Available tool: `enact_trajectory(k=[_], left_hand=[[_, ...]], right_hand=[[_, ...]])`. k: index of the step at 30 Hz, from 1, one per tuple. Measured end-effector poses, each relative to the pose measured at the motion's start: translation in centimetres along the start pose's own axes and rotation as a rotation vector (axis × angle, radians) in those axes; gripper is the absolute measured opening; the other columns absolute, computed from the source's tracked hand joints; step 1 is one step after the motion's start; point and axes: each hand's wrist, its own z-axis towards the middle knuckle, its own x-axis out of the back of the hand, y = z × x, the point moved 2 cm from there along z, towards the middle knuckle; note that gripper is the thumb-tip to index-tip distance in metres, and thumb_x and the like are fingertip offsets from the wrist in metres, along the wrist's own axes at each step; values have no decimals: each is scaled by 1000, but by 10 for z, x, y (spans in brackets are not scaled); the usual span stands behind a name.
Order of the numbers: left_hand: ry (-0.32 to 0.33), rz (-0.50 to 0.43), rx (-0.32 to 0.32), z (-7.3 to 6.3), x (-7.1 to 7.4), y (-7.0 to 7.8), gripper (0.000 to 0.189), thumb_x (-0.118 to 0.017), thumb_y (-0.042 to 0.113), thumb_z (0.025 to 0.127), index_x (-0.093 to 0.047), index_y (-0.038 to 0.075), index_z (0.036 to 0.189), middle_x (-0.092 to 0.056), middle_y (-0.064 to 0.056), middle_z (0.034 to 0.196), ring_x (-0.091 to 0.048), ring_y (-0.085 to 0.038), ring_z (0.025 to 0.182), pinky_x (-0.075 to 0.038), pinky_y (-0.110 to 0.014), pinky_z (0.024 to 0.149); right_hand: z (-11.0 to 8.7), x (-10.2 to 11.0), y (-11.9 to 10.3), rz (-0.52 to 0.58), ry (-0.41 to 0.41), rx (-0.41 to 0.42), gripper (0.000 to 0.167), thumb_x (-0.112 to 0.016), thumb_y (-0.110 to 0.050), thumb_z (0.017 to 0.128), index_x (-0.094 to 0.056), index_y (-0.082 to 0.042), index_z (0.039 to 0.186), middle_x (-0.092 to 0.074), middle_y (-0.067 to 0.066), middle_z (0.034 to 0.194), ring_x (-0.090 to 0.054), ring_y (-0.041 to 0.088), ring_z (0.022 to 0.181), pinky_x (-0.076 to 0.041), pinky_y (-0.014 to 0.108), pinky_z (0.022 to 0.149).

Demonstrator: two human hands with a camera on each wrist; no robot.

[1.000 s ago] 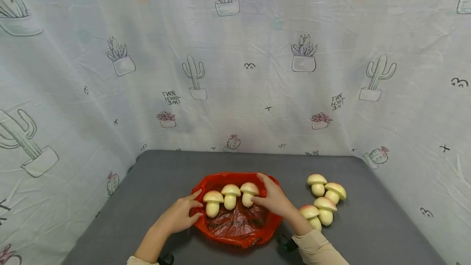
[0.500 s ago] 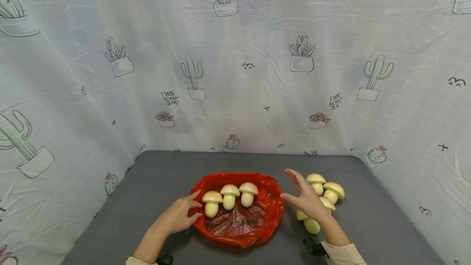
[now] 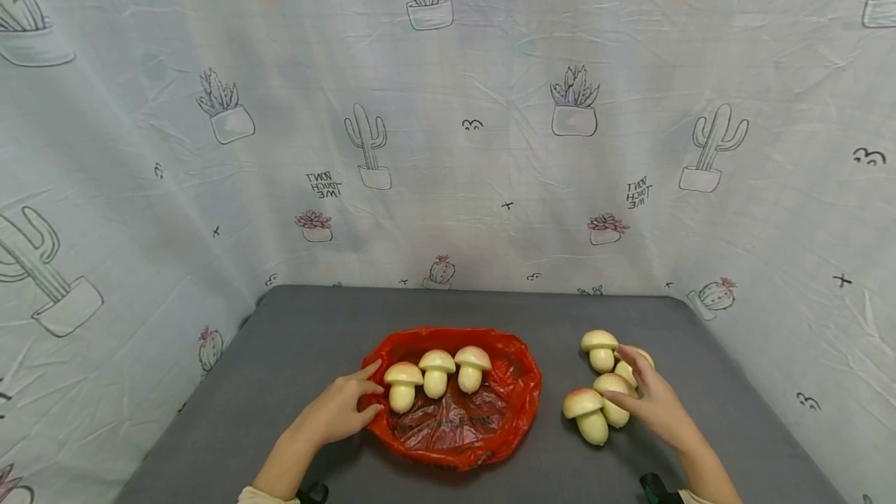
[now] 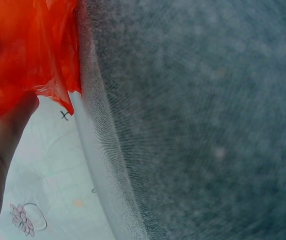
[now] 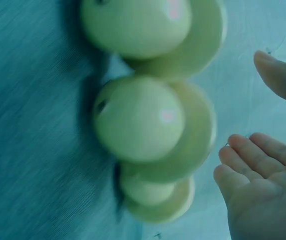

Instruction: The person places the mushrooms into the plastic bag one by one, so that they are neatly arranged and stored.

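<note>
Head view, left hand [image 3: 341, 411]: pinches the red bag [image 3: 455, 399] rim, lower centre.
Right hand [image 3: 654, 403]: fingers relaxed, apart, beside four mushrooms [image 3: 586, 413], lower right.

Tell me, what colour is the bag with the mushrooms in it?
The bag is bright red; the head view shows it best.

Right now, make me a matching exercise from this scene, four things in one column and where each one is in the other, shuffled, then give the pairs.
Things:
1. left hand
2. right hand
3. red bag
4. three mushrooms in a row

Places:
A. inside the bag
B. over the loose mushrooms on the right
C. at the bag's left edge
D. mid-table, on the grey mat

Pairs: 1-C, 2-B, 3-D, 4-A
</note>
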Motion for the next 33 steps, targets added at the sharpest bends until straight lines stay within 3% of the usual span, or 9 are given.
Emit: enact_trajectory(k=[1, 3, 5, 8, 10, 12, 16, 26, 33], left_hand=[[2, 1, 0, 0, 0, 0, 26, -69, 16, 85, -71, 0, 105, -47, -24, 140, -55, -41, 118, -48, -51, 91], [1, 2, 3, 0, 0, 0, 26, -69, 16, 85, -71, 0, 106, -47, -24, 140, -55, -41, 118, -48, -51, 91], [-2, 1, 7, 0, 0, 0, 26, -69, 17, 85, -71, 1, 106, -46, -24, 140, -54, -41, 118, -48, -51, 92], [-4, 1, 7, 0, 1, 0, 26, -68, 16, 86, -71, 1, 106, -46, -24, 140, -54, -42, 119, -48, -51, 92], [-5, 1, 7, 0, 1, 0, 25, -68, 16, 86, -71, 1, 106, -46, -24, 140, -54, -42, 119, -48, -51, 92], [-4, 2, 7, 0, 1, 0, 25, -68, 16, 86, -72, 1, 105, -46, -25, 140, -54, -42, 119, -48, -51, 92], [-6, 0, 13, 0, 2, 1, 25, -68, 16, 86, -72, 1, 105, -46, -24, 140, -54, -42, 119, -47, -52, 92], [-7, -5, 21, -1, 0, 0, 26, -68, 16, 85, -71, 0, 106, -46, -24, 140, -53, -42, 119, -47, -52, 93], [-1, 5, 9, -1, 0, 1, 26, -68, 16, 85, -71, 0, 105, -47, -25, 139, -54, -42, 119, -47, -52, 93]], right_hand=[[-1, 1, 3, 2, -5, -11, 75, -68, -13, 87, -25, 7, 145, -26, 31, 148, -22, 49, 134, -19, -6, 90], [-3, 3, 7, 4, -25, -40, 76, -68, -15, 87, -24, 6, 146, -24, 32, 149, -19, 51, 134, -25, 4, 102], [-4, 4, 12, -3, -36, -57, 78, -69, -16, 86, -24, 6, 146, -24, 32, 148, -19, 54, 133, -26, 4, 101], [-4, 4, 18, -49, -49, -70, 79, -70, -17, 85, -25, 6, 145, -26, 31, 148, -22, 54, 132, -34, 32, 106], [-5, 4, 22, -74, -61, -79, 80, -71, -17, 84, -26, 8, 145, -29, 32, 147, -26, 54, 131, -38, 24, 101], [-5, 3, 25, -87, -83, -91, 81, -72, -17, 84, -25, 9, 145, -30, 33, 146, -28, 52, 131, -42, 28, 97], [-7, 0, 28, -98, -112, -114, 82, -72, -19, 84, -25, 11, 144, -33, 34, 144, -32, 50, 130, -37, 6, 86], [-8, -3, 28, -208, -85, -104, 83, -76, -24, 79, -33, 10, 141, -41, 35, 137, -45, 50, 122, -46, 46, 88], [-10, -4, 27, -212, -74, -97, 82, -78, -24, 76, -37, 8, 140, -45, 33, 136, -49, 48, 119, -48, 47, 87]])
